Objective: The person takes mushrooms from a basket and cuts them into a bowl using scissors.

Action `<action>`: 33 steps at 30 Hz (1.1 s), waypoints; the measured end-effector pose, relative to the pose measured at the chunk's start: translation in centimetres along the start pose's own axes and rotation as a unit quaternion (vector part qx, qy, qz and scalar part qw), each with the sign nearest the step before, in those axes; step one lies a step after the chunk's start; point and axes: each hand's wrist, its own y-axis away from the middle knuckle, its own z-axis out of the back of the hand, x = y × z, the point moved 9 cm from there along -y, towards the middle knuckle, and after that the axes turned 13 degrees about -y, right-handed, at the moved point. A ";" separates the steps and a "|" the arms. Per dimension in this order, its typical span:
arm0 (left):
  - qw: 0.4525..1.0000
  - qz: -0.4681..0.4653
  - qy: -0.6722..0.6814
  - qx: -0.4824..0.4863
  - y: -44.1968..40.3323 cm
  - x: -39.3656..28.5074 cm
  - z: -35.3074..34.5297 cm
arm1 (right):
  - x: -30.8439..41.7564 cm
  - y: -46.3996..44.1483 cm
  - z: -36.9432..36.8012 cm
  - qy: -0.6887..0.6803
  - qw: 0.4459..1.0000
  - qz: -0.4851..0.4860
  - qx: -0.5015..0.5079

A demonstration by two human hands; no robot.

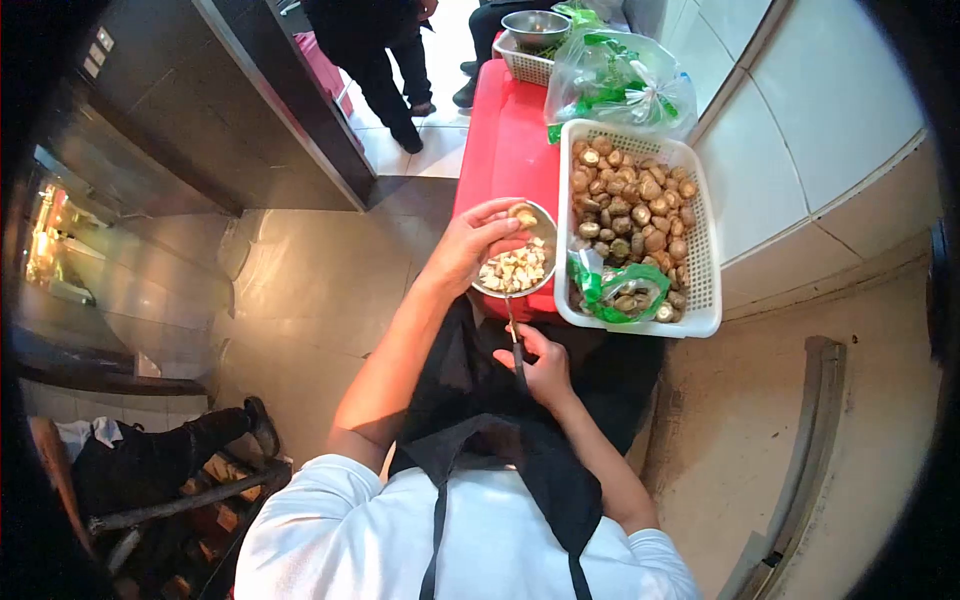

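My left hand (pixel 472 244) is closed on a mushroom (pixel 522 214), held over the far side of a metal bowl (pixel 543 224). Pale cut mushroom pieces (pixel 515 268) fill much of that bowl. Closer to my body, my right hand (pixel 545 368) grips a small knife (pixel 518 362) by its dark handle, and its narrow blade points towards the bowl's near rim. Right of the bowl, a white plastic basket (pixel 708 250) holds many whole brown mushrooms (pixel 640 200). A green-and-clear plastic bag (pixel 625 290) lies on the mushrooms at the basket's near end.
The bowl and basket are on a red surface (pixel 500 130). Behind the basket lie a tied plastic bag (pixel 640 90), another metal bowl (pixel 536 28) and a smaller basket (pixel 525 65). A tiled wall (pixel 770 150) borders the right. Two people's legs (pixel 385 85) show beyond the doorway.
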 end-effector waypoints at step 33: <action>0.982 -0.083 -0.087 -0.149 5.3 4.9 4.9 | 7.8 -2.5 -0.6 0.202 0.974 0.075 -0.067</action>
